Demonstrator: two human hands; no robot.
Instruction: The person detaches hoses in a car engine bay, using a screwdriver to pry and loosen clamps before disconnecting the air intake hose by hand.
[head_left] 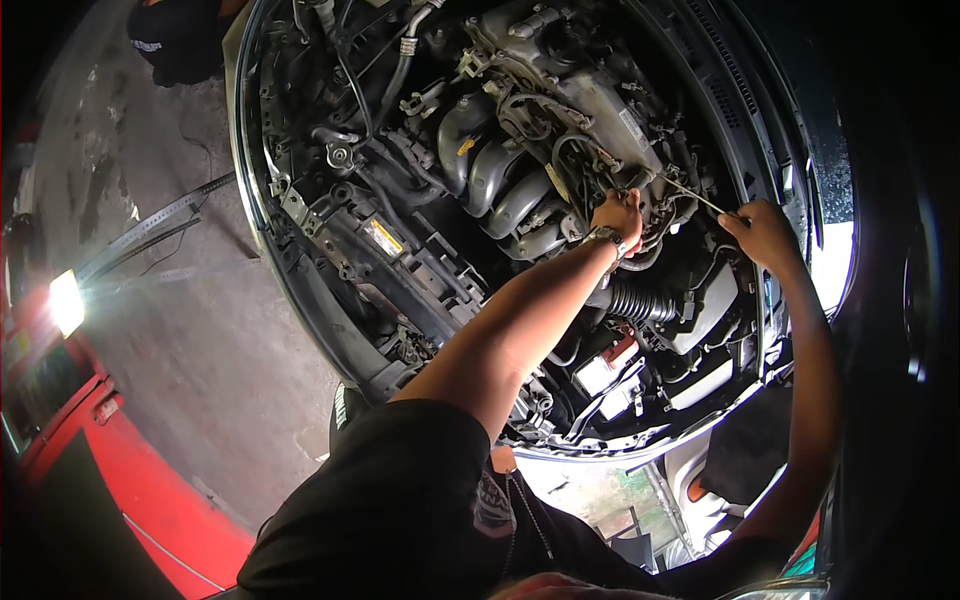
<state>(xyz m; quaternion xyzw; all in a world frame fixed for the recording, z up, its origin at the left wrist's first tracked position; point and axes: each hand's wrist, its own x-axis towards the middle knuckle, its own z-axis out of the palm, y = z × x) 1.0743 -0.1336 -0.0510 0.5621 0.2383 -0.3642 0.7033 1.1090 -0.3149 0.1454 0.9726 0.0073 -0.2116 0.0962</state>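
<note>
An open engine bay lies before me. My left hand (pixel 618 216), with a watch on the wrist, reaches among the wires and hoses beside the engine's top cover (pixel 607 112). Its fingers are curled closed, and what they grip is hidden. To the right, my right hand (pixel 762 235) is closed round the near end of a thin, straight metal tool (pixel 695 193). The tool slants up and left, its far tip close to the cover's end, just beyond my left hand. Its exact kind is not clear. Curved grey intake pipes (pixel 492 178) run left of my left hand.
A ribbed black air hose (pixel 643 303) and a white-sided battery (pixel 605 372) sit nearer me. The radiator cap (pixel 340 155) is at the left. A bright work light (pixel 67 303) stands beyond the car's front edge, near a red vehicle panel (pixel 150 480).
</note>
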